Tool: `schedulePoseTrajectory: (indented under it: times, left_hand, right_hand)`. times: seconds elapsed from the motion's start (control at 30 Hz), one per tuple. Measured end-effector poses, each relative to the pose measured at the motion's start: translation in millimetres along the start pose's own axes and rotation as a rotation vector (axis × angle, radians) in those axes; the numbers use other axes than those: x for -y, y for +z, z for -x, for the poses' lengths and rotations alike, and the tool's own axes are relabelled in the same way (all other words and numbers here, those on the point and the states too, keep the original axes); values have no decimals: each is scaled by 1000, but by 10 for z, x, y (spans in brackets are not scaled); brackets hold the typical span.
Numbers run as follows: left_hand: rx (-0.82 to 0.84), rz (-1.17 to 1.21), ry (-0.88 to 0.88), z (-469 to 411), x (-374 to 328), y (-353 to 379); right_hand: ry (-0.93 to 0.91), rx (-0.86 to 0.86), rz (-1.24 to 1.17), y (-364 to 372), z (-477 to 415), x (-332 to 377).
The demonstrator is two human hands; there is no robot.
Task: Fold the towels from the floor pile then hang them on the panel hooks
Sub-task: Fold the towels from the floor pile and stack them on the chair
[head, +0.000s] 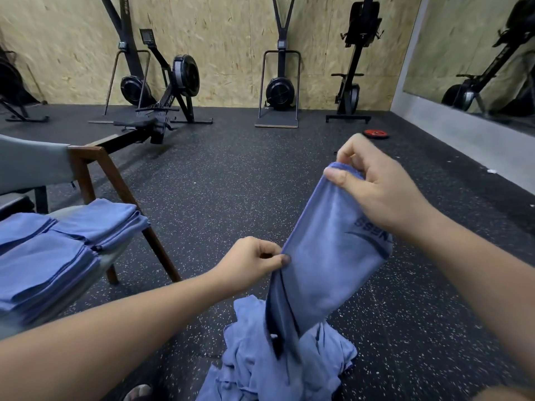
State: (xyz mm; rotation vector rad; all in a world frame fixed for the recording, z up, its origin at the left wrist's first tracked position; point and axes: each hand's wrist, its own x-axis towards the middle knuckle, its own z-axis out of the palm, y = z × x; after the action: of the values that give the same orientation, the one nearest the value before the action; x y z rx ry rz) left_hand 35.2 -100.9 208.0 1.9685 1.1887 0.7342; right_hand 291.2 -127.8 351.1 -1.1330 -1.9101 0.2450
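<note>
Blue towel point(327, 250) hung slantwise between your two hands above the speckled black rubber floor point(231, 183). Your right hand point(373, 186) pinched its top corner between thumb and curled fingers, while your left hand point(249, 264) pinched the near edge lower down, fingers closed on the hem. The towel's lower end trailed into the floor pile point(278, 363), a crumpled heap of the same blue cloth directly beneath your arms.

To your left stood a wooden-framed chair point(86, 169), its seat carrying the folded towels point(58, 250) in neat stacks whose edges overhung the front of the seat. One slanted chair leg reached out towards your left forearm, close to the pile. Behind the chair lay a black rowing machine point(162, 111), and further machines point(279, 88) lined the chipboard wall point(231, 39). A red weight plate point(376, 134) lay flat on the floor beyond your right hand, near the mirror point(477, 68) on the right-hand wall.

Bare floor stretched ahead of the towel, from the chair across to the right wall.
</note>
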Motion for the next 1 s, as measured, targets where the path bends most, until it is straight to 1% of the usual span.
schedulePoseTrajectory:
  times: [0.13,0.23,0.3,0.37,0.57,0.63,0.87,1.0]
  left_hand:
    - [-26,-15,-31,-50,90,-188]
    - [-83,-113,26,-88,135,-337]
    - [-137,-222,77,-98,96,-413]
    - [-178,-296,128,-87,-24,-461]
    - [-171,-356,285,23,-546,-530]
    - [-159,-343,311,64,-665,-534]
    - [-145,-318,364,155,-748,-553]
    - [-95,-317,293,152,-685,-476]
  right_hand:
    - [36,-169,7,-159,-36,-87]
    - [73,-201,-9,-168,-26,-140]
    - [87,-167,-15,-119,-14,-146]
    - [87,-84,6,-38,9,-120]
    - [81,321,28,315,168,4]
    - [107,411,45,419,196,12]
    - [71,440,113,491,133,11]
    - [26,347,107,418,101,53]
